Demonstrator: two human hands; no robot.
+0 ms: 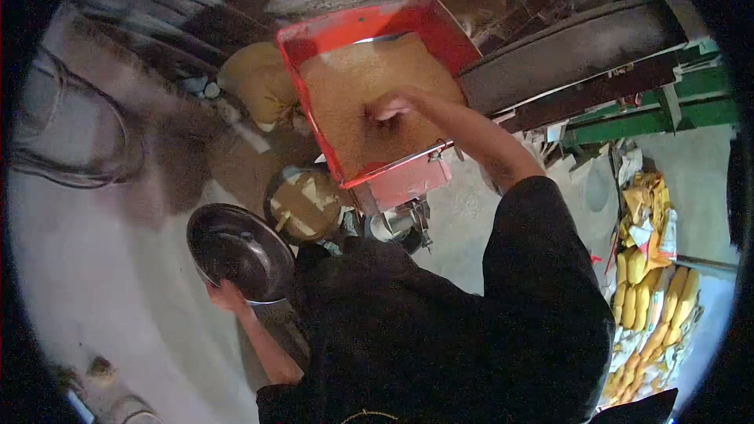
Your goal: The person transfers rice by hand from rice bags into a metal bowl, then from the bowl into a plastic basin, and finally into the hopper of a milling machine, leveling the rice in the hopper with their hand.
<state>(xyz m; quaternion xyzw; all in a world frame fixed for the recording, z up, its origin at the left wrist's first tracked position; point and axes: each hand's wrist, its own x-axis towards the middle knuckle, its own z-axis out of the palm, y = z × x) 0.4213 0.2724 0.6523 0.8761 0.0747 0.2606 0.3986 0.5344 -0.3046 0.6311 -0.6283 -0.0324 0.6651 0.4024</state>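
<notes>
My left hand (228, 296) grips the near rim of a dark, shiny round bowl (239, 255). The bowl is tilted, and I see nothing inside it. In front of me is a red hopper (310, 106) with sloping sides, filled with brownish-yellow grain (353, 71). My right hand (393, 106) reaches over the hopper's near edge to the middle of the grain. Its fingers are curled down at the grain surface, beside a small dark hollow, and their tips are hidden.
A full sack (259, 82) leans left of the hopper. Below stands a round container (306, 204) with tan contents, beside a metal machine part (397, 224) under the hopper. A dark beam (581, 55) extends right. Yellow sacks (648, 298) are piled at the right.
</notes>
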